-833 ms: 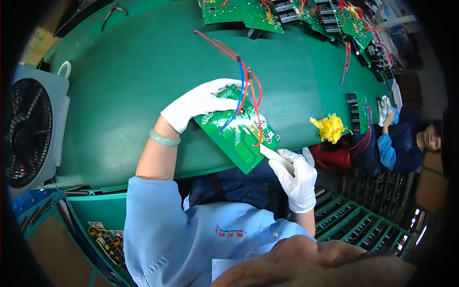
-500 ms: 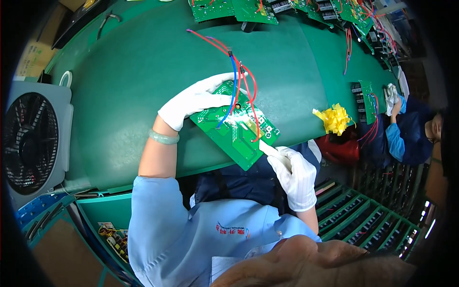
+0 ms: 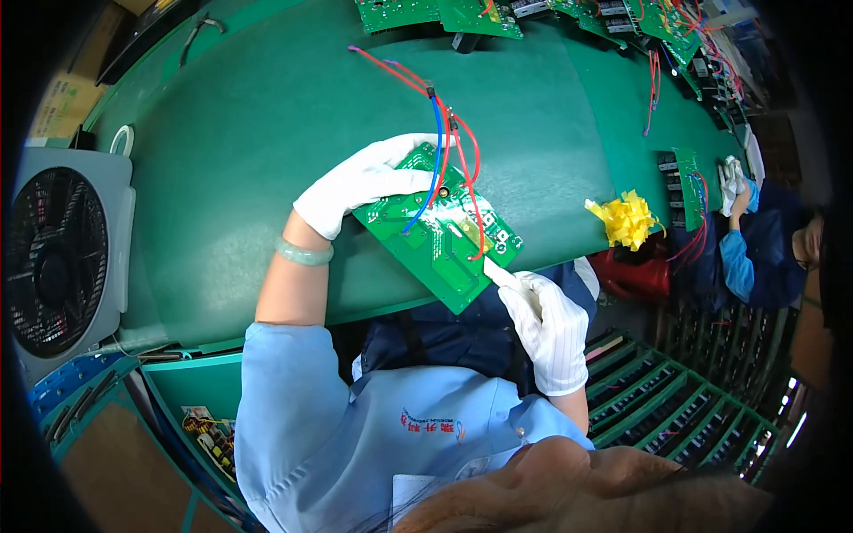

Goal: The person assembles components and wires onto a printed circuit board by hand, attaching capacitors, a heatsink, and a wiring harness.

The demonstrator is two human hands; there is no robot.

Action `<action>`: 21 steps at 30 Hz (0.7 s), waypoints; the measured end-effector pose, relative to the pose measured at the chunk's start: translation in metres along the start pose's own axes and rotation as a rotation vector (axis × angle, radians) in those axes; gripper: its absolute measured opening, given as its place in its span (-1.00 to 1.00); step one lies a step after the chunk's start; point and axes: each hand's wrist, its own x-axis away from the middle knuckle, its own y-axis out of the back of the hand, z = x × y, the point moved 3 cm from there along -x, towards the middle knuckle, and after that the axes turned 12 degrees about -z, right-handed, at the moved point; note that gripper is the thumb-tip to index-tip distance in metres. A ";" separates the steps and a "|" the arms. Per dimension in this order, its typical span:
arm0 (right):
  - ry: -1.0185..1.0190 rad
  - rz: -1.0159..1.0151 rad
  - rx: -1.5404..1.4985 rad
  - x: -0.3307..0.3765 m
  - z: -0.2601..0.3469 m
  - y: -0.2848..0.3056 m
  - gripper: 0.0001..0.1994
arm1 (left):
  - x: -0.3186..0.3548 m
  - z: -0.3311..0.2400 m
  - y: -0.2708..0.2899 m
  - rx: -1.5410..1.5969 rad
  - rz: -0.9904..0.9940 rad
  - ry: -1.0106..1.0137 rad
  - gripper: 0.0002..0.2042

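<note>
A green circuit board (image 3: 440, 240) is held up at a slant over the near edge of the table, its soldered side toward me. My left hand (image 3: 360, 186), in a white glove, grips its far left edge, thumb on top and the other fingers partly hidden behind. Red wires (image 3: 471, 160) and a blue wire (image 3: 438, 142) rise from the board and trail away past its far edge. My right hand (image 3: 544, 324), gloved as well, meets the near right edge with one straight fingertip on top. Its other fingers are curled, and what lies under the edge is hidden.
The green table mat (image 3: 222, 178) spreads around the board. Several wired boards (image 3: 480, 18) line its far side; another board (image 3: 684, 191) lies at right. A yellow ribbon-like bunch (image 3: 628, 220) sits near the right edge. A fan (image 3: 62, 258) stands left. A co-worker (image 3: 769, 240) is at far right.
The board has tipped slightly, so the glare on it has shifted. Both hands keep their places on it. The surroundings sit a little further right in the picture.
</note>
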 end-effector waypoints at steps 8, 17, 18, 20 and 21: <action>-0.030 -0.052 0.032 0.002 0.005 -0.007 -0.76 | 0.005 -0.008 -0.004 0.079 0.014 0.057 -0.42; -0.047 -0.123 0.145 0.003 0.006 -0.016 -0.60 | 0.004 0.001 -0.001 -0.013 -0.037 0.007 -0.45; -0.118 -0.048 0.192 0.002 0.007 -0.017 -0.52 | 0.004 0.001 -0.001 -0.011 -0.036 0.004 -0.45; -0.078 -0.040 0.207 0.000 0.007 -0.018 -0.49 | 0.004 -0.001 -0.003 0.014 -0.020 0.044 -0.45; -0.040 -0.030 0.221 -0.002 0.008 -0.019 -0.46 | 0.002 0.000 -0.004 0.016 -0.017 0.039 -0.45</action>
